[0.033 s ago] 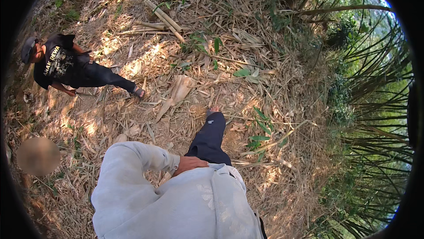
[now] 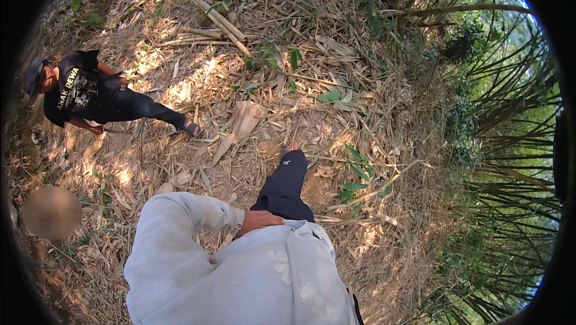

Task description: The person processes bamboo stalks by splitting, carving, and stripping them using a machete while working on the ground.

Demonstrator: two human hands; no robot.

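Note:
My left hand (image 2: 258,221) rests at my waist, at the hem of my pale grey hoodie (image 2: 234,277) and over the top of my dark trousers (image 2: 282,187). Its fingers lie stretched out and close together toward the right, with the tips partly covered by the cloth. I see nothing held in it. My left elbow is bent out to the side. My right hand does not show; the hoodie fills the area where that arm would be. Below one trouser leg a foot (image 2: 292,147) shows on the dry leaf litter.
Another person (image 2: 84,94) in dark clothes and a cap stands at the left. Cut bamboo poles (image 2: 222,25) lie farther ahead. A broad dry sheath (image 2: 246,122) lies in front, a leafy branch (image 2: 390,184) to the right. Bamboo stems (image 2: 510,157) line the right side.
The other person has shifted slightly, with the head a little lower in the picture and the front foot a little nearer me. My left hand stays at my waist.

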